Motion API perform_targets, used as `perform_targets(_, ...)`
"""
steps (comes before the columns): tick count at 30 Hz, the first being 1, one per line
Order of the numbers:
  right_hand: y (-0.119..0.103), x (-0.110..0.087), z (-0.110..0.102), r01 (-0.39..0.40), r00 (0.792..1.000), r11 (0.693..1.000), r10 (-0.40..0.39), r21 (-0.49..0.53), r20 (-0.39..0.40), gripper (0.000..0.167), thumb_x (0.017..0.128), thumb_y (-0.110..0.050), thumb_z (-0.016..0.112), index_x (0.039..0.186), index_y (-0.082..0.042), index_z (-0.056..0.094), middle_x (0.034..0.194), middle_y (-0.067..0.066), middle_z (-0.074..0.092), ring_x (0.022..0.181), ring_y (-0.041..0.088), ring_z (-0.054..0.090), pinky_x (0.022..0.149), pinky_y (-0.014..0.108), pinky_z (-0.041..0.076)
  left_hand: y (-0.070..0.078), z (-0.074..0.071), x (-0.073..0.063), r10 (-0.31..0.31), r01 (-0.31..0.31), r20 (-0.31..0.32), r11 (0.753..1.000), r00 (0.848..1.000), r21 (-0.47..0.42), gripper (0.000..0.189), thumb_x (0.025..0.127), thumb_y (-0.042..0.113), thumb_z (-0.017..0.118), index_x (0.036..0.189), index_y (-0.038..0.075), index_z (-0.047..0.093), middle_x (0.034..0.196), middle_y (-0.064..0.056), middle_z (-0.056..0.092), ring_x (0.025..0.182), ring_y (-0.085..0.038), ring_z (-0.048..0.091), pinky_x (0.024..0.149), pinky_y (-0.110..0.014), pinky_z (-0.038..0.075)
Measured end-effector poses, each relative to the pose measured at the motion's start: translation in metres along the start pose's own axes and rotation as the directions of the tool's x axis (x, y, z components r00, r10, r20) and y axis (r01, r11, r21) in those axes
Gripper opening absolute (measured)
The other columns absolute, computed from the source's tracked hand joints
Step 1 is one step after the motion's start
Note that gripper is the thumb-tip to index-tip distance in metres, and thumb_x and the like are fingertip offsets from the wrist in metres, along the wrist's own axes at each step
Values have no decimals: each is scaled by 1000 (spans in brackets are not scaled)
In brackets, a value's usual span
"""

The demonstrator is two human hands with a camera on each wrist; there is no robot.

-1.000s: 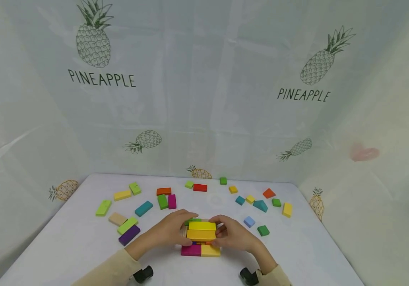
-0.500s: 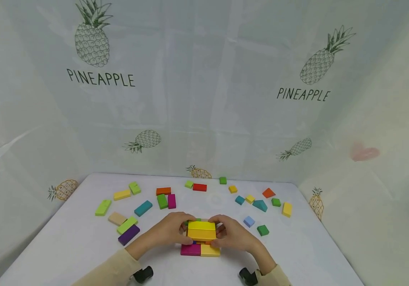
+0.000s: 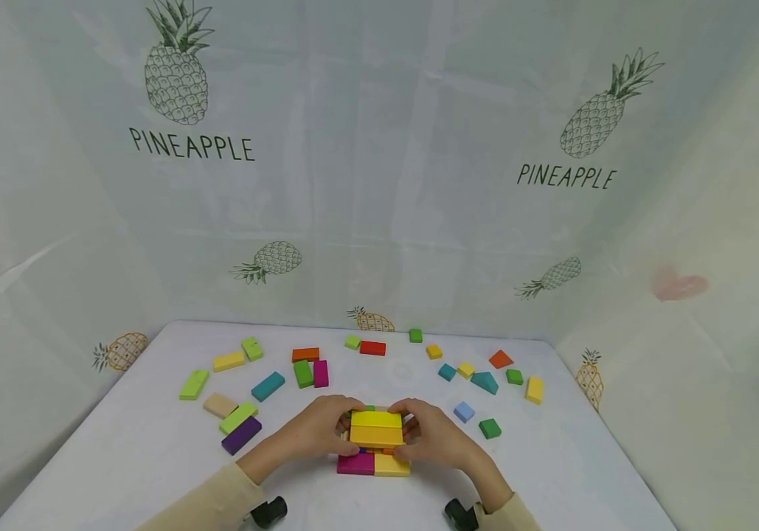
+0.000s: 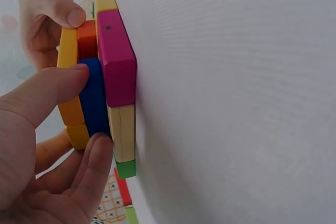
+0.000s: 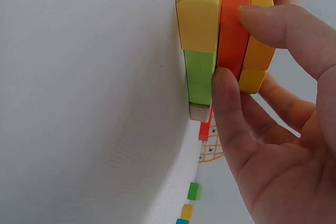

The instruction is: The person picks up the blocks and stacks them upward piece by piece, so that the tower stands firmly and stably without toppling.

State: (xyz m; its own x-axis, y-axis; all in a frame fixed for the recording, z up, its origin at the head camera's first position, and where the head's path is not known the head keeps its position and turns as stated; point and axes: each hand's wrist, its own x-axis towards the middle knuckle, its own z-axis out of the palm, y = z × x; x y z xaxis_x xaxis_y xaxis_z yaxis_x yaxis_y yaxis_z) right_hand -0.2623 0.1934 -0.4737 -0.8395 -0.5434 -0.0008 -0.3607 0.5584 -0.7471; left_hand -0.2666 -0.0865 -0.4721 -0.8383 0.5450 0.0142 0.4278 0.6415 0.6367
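A low layered stack of building blocks stands on the table between both hands. On top lie two yellow blocks (image 3: 376, 435) side by side. The layer under them shows a blue block (image 4: 93, 98) at the left and an orange block (image 5: 232, 35) at the right. The bottom layer has a magenta block (image 3: 355, 464), a pale yellow block (image 3: 392, 465), a light green block (image 5: 200, 77) and others. My left hand (image 3: 323, 426) pinches the blue block between thumb and fingers. My right hand (image 3: 435, 434) likewise holds the orange block, thumb at its near end.
Loose blocks lie across the white table (image 3: 120, 457). At the left are a purple block (image 3: 242, 436) and a teal block (image 3: 268, 386); farther back a red block (image 3: 372, 348); at the right a light blue block (image 3: 464, 411) and a green block (image 3: 490, 428). A pineapple-print curtain (image 3: 379, 184) hangs behind.
My left fingers have come slightly nearer along the stack's left side, covering more of the green block behind. The right hand and the stack look unmoved; the view shifts slightly.
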Motion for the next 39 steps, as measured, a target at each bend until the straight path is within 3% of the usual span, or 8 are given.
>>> perform_targets(21, -4, -4, -2, -9, 1000, 1000, 9, 9, 8, 59, 88, -22, 89, 139, -15, 62, 127, -2, 65, 101, 20, 64, 91, 28, 61, 3, 1, 1, -16, 16, -12, 999, 1000, 42, 64, 82, 32, 93, 139, 14, 68, 105, 10, 64, 91, -10, 55, 80, -24, 55)
perform_targets(25, -2, -8, -11, -14, 1000, 1000, 14, 21, 23, 65, 89, -26, 88, 146, -17, 59, 134, 1, 64, 103, 20, 65, 91, 29, 61, 1, 2, 1, -5, 5, -14, 999, 1000, 42, 64, 83, 31, 93, 139, 14, 67, 103, 11, 63, 90, -9, 54, 79, -22, 54)
perform_targets(30, 5, -10, -27, 28, 1000, 999, -28, -47, 9, 60, 97, -25, 80, 151, -10, 55, 140, 12, 63, 105, 20, 67, 91, 32, 62, 0, 2, 1, -10, 11, -16, 999, 1000, 45, 64, 83, 32, 93, 139, 15, 67, 104, 10, 62, 91, -10, 54, 80, -23, 54)
perform_targets(35, 11, 4, -45, 26, 998, 989, -34, -147, -51, 56, 100, -20, 75, 151, -7, 54, 141, 17, 62, 113, 27, 67, 93, 41, 62, 1, 3, 2, -22, 22, -12, 999, 1000, 45, 65, 83, 31, 93, 139, 15, 67, 104, 10, 62, 91, -10, 54, 79, -23, 54)
perform_targets(39, 14, 29, -54, -4, 995, 981, -15, -196, -95, 54, 100, -17, 74, 150, -9, 56, 145, 17, 60, 123, 34, 62, 97, 50, 60, 0, 4, 2, -27, 27, -13, 999, 1000, 46, 65, 83, 31, 93, 140, 15, 67, 105, 10, 63, 91, -10, 55, 79, -23, 54)
